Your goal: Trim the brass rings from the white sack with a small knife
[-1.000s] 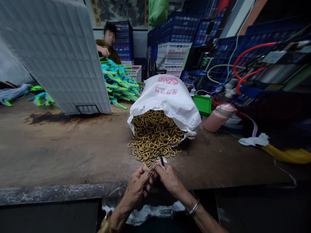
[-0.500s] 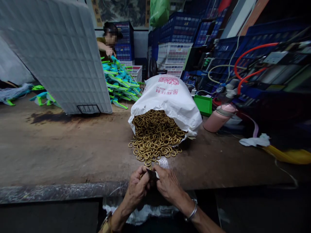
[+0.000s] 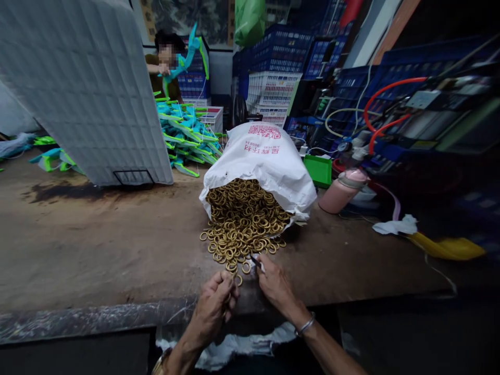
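Observation:
A white sack with red print lies on its side, its mouth facing me. Gold-coloured rings fill the mouth and spill onto the table. In front of the spill, my left hand is closed, and a bit of gold ring shows between its fingers. One loose ring is right by its fingertips. To the right, my right hand grips a small knife with a dark blade, its tip close to the nearest rings. Most of the knife's handle is hidden in the palm.
A tall white padded panel stands at the left. Behind it, a person holds a blue-green piece over a pile of similar pieces. A green tray, pink bottle and yellow item lie right of the sack.
My hands have moved apart; the knife has left the left hand's fingers and moved forward toward the rings. The person opposite has raised a blue-green piece. The view has shifted slightly.

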Demonstrator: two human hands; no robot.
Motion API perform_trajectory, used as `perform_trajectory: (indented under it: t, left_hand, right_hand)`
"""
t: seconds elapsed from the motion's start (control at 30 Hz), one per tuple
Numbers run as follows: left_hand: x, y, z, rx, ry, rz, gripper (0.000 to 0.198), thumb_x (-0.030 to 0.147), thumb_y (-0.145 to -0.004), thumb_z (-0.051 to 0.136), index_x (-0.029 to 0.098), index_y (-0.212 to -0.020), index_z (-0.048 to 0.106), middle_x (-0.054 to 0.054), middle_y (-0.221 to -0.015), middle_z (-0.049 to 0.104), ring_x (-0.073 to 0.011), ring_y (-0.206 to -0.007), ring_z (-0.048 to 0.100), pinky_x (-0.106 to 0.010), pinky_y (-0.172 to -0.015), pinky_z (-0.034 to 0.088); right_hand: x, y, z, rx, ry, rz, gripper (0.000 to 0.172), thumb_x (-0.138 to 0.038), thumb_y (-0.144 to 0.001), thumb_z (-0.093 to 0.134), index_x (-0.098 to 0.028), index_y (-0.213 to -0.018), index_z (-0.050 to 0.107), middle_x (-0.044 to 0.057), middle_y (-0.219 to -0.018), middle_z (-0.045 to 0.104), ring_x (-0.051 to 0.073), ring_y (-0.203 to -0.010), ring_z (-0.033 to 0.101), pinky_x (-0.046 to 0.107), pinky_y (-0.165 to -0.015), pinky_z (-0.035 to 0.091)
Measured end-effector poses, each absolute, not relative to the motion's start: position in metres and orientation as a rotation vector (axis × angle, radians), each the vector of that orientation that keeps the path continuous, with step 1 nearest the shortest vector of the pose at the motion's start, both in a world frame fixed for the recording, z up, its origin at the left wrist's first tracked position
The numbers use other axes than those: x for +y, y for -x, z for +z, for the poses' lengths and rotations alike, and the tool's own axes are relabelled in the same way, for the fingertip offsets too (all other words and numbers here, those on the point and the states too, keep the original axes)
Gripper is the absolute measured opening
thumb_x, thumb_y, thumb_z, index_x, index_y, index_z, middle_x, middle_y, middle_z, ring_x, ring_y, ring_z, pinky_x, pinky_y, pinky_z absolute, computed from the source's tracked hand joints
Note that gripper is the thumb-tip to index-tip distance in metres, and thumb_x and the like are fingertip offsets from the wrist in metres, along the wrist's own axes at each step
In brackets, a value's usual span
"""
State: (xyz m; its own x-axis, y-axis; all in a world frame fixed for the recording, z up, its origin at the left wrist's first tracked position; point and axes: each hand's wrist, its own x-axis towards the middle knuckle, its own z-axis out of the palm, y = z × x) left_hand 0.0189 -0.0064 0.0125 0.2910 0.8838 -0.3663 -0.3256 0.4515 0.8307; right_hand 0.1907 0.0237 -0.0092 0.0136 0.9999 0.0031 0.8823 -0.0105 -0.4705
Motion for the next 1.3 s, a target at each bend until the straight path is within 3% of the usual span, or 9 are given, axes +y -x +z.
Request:
perform_trajectory:
  t: [0.2, 0.3, 0.4, 0.57, 0.83, 1.03, 1.17, 1.3]
  left_hand:
    - [-0.002, -0.016, 0.002, 0.89, -0.666, 0.899, 0.032, 0.046, -0.078, 0.051, 0.015, -0.069, 0.05, 0.005, -0.048, 0.045, -0.0037, -0.037, 0.031, -0.014, -0.033, 0.022]
    - [-0.001, -0.016, 0.003, 0.901, -0.649, 0.929, 0.027, 0.043, -0.078, 0.052, 0.017, -0.072, 0.047, 0.004, -0.052, 0.05, -0.0037, -0.037, 0.033, -0.014, -0.032, 0.022]
    - [0.001, -0.017, 0.005, 0.895, -0.601, 0.957, 0.022, 0.039, -0.076, 0.055, 0.02, -0.082, 0.045, 0.003, -0.062, 0.056, -0.0043, -0.038, 0.037, -0.013, -0.032, 0.022]
    - [0.005, -0.014, 0.008, 0.839, -0.516, 0.944, 0.032, 0.032, -0.071, 0.061, 0.02, -0.097, 0.048, 0.003, -0.063, 0.055, -0.0042, -0.039, 0.039, -0.012, -0.032, 0.022]
    - [0.009, -0.014, 0.007, 0.737, -0.301, 0.921, 0.023, 0.027, -0.068, 0.068, 0.015, -0.072, 0.049, 0.0, -0.068, 0.054, -0.0043, -0.049, 0.046, -0.01, -0.033, 0.023]
    - [0.016, -0.018, 0.004, 0.709, -0.273, 0.92, 0.024, 0.023, -0.067, 0.069, 0.015, -0.071, 0.047, 0.0, -0.068, 0.053, -0.0056, -0.054, 0.049, -0.009, -0.033, 0.021]
    - [0.02, -0.022, 0.006, 0.72, -0.307, 0.918, 0.029, 0.026, -0.067, 0.07, 0.017, -0.072, 0.043, 0.004, -0.064, 0.047, -0.0036, -0.049, 0.045, -0.009, -0.033, 0.019]
    - [0.021, -0.025, 0.005, 0.798, -0.381, 0.901, 0.033, 0.032, -0.066, 0.07, 0.017, -0.073, 0.041, 0.007, -0.059, 0.042, -0.0019, -0.043, 0.039, -0.01, -0.033, 0.016]
  right_hand:
    - [0.057, -0.212, -0.014, -1.678, 1.991, 0.327, 0.02, -0.023, -0.081, 0.043, -0.02, -0.1, 0.05, 0.004, -0.082, 0.065, 0.016, -0.069, 0.059, 0.023, -0.058, 0.032]
    - [0.064, -0.211, -0.014, -1.735, 2.018, 0.298, 0.018, -0.027, -0.082, 0.044, -0.021, -0.097, 0.052, 0.003, -0.077, 0.065, 0.016, -0.066, 0.059, 0.023, -0.057, 0.03]
    - [0.067, -0.205, -0.016, -1.826, 2.069, 0.255, 0.016, -0.026, -0.081, 0.046, -0.022, -0.094, 0.054, 0.002, -0.074, 0.065, 0.015, -0.065, 0.059, 0.024, -0.055, 0.027]
    - [0.068, -0.204, -0.018, -1.862, 2.113, 0.255, 0.016, -0.018, -0.077, 0.047, -0.021, -0.091, 0.053, 0.002, -0.073, 0.064, 0.014, -0.061, 0.056, 0.024, -0.053, 0.023]
    - [0.06, -0.21, -0.014, -1.784, 1.864, 0.484, 0.009, -0.025, -0.077, 0.042, -0.02, -0.075, 0.049, -0.001, -0.063, 0.054, 0.012, -0.057, 0.047, 0.022, -0.054, 0.028]
    - [0.058, -0.206, -0.018, -1.609, 1.734, 0.69, 0.018, -0.034, -0.074, 0.046, -0.02, -0.062, 0.043, -0.005, -0.055, 0.045, 0.01, -0.053, 0.041, 0.021, -0.052, 0.029]
    - [0.061, -0.206, -0.018, -1.469, 1.674, 0.901, 0.015, -0.031, -0.07, 0.048, -0.02, -0.061, 0.045, -0.005, -0.052, 0.049, 0.01, -0.052, 0.044, 0.021, -0.053, 0.034]
    - [0.063, -0.208, -0.021, -1.496, 1.694, 0.834, 0.013, -0.027, -0.07, 0.045, -0.019, -0.06, 0.048, -0.005, -0.051, 0.049, 0.01, -0.051, 0.045, 0.02, -0.052, 0.034]
